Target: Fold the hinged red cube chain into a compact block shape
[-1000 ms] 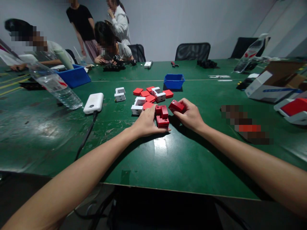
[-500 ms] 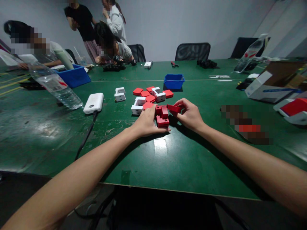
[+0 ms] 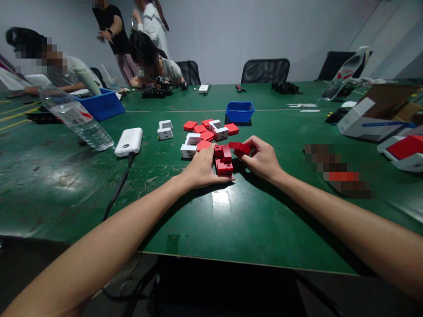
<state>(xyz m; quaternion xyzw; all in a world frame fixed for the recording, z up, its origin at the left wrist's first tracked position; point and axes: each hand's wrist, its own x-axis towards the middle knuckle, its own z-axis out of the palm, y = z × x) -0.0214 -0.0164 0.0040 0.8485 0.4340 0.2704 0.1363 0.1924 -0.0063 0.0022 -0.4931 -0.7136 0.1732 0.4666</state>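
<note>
My left hand [image 3: 201,170] is curled round a red notched block [image 3: 224,167] on the table, its thumb along the near side and its fingers over the far left. Just to the right, my right hand [image 3: 264,159] pinches a flat red piece [image 3: 240,147] by its right end. That piece is tilted and raised beside the block, with a narrow gap between them. Behind my left hand lie several flat red pieces [image 3: 207,136], partly overlapping. White U-shaped blocks stand among and beside them: one near my fingers [image 3: 191,145], one farther back [image 3: 218,130], one apart at left [image 3: 165,130].
A small blue bin [image 3: 239,112] stands beyond the pieces. To the left are a white power bank [image 3: 129,142] with a black cable and a tilted water bottle [image 3: 77,119]. A cardboard box [image 3: 380,112] sits at right. Several people are across the table.
My right hand has turned the flat red piece slightly, so more of its face shows. My left hand and the block stay put. A standing person in the back has stretched out an arm.
</note>
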